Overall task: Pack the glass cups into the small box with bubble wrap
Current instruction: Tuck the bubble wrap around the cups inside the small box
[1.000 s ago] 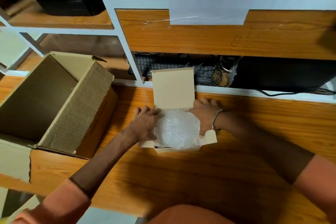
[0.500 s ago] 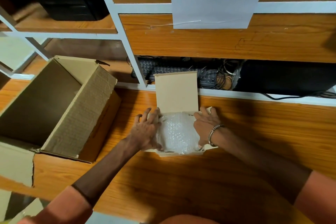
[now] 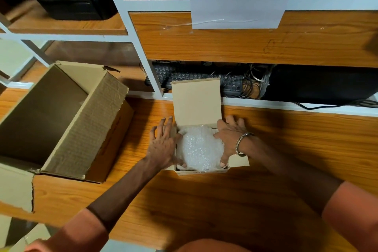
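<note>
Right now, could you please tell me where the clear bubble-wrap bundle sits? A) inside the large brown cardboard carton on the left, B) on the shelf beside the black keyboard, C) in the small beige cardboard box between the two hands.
C: the bubble-wrap bundle fills the small beige box, its lid standing open, with the left hand and right hand pressing its sides.

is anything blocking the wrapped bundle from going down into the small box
Nothing visible does. The bubble wrap bundle already sits in the small box, whose lid stands open behind it. The left hand and right hand press its sides.
</note>
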{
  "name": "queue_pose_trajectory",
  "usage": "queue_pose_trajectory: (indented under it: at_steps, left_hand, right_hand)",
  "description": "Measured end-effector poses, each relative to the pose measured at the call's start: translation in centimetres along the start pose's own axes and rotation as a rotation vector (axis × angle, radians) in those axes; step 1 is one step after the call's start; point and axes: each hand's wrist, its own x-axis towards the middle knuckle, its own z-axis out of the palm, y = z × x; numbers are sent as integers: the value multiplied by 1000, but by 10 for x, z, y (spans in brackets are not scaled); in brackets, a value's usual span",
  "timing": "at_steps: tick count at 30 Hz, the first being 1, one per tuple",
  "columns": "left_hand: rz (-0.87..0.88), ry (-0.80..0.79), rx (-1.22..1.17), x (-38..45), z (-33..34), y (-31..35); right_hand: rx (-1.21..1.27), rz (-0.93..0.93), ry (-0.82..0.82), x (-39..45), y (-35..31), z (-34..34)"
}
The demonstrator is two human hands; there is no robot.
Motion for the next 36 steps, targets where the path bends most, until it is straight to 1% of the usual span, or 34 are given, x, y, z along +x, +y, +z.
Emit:
queue_pose_trajectory:
  at_steps: [5,10,15,18,21,24,26,30,36]
  left_hand:
    - [-11,23,35,2,3,10]
    - [-18,27,82,1,1,17]
    - [-19,16,108,0,4,24]
    - [27,58,118,-2,1,22]
    - [102,54,97,-1,-8,14]
    - [177,37,117,-2,-4,11]
    - [211,25,118,-2,2,11]
    - [201,43,56,-2,4,12]
    - [158,90,22,6,11,16]
  right_hand:
    - [-15,-29,38,3,3,3]
    - [-32,-17,54,-2,1,2]
    - [5,-1,72,-10,-6,5]
    - [97,-44,90,-21,2,4]
    - [139,-67,146,-32,7,0]
    - [125,-70,88,-33,3,2]
    - [90,-74,98,-30,-2,9]
    - [22,-88,123,-19,-14,18]
    - [107,-22,68,-3,-12,15]
